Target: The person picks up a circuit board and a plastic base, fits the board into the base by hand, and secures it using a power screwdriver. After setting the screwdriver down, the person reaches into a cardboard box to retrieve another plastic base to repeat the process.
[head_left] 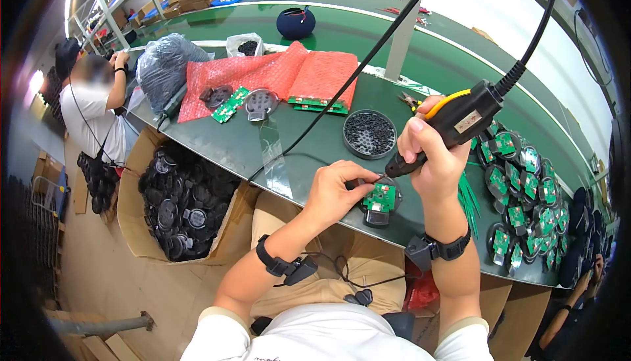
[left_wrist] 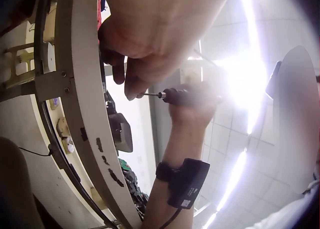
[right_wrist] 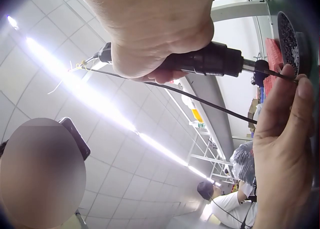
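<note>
My right hand grips a black electric screwdriver with a yellow strip, its cable rising to the upper right. The bit points down toward the left. My left hand pinches at the bit's tip between thumb and index finger; I cannot tell whether a small screw is hidden there. Below these fingertips, at the table's front edge, lies a green circuit board in a round black housing. In the left wrist view the bit meets the left fingertips.
A round dish of small black parts stands behind the hands. Many housings with boards are heaped at the right, beside green strips. A cardboard box of black housings stands at the left. Pink bubble wrap lies behind. Another person works far left.
</note>
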A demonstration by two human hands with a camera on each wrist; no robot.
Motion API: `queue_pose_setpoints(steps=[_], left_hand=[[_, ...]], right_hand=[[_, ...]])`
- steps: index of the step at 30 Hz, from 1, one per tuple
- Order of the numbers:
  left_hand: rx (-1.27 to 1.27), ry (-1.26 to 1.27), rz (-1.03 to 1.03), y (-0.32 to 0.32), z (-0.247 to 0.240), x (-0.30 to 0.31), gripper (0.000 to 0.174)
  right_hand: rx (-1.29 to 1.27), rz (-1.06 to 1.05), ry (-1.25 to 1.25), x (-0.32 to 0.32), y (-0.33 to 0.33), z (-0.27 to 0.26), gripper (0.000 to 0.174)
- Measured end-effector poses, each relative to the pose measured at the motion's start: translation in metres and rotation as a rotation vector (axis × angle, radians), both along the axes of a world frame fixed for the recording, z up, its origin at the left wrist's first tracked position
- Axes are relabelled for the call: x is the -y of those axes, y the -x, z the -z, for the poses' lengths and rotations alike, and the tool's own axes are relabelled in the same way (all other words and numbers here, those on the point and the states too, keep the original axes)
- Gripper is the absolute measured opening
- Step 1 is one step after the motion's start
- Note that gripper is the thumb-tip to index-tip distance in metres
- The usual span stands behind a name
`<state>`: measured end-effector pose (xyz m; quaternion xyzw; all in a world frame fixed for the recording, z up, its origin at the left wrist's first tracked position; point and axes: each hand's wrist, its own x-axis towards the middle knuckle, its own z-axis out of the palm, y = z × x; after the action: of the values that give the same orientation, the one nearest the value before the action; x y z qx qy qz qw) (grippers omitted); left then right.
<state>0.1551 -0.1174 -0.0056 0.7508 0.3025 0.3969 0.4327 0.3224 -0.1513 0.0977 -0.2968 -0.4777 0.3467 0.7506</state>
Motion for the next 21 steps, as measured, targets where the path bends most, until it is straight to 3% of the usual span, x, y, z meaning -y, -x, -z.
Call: queue_pose_setpoints(steps=[15, 21], left_hand=[[-0.002, -0.051, -0.045, -0.007, -0.004, 0.006, 0.021], [-0.006, -0.072, -0.073, 0.004, -0.011, 0.01, 0.035]], right_hand=[[-0.065, -0.018, -0.011, -0.001, -0.003, 0.002, 0.023], [-0.038, 0.005, -0.004, -0.001, -0.008, 0.002, 0.023]])
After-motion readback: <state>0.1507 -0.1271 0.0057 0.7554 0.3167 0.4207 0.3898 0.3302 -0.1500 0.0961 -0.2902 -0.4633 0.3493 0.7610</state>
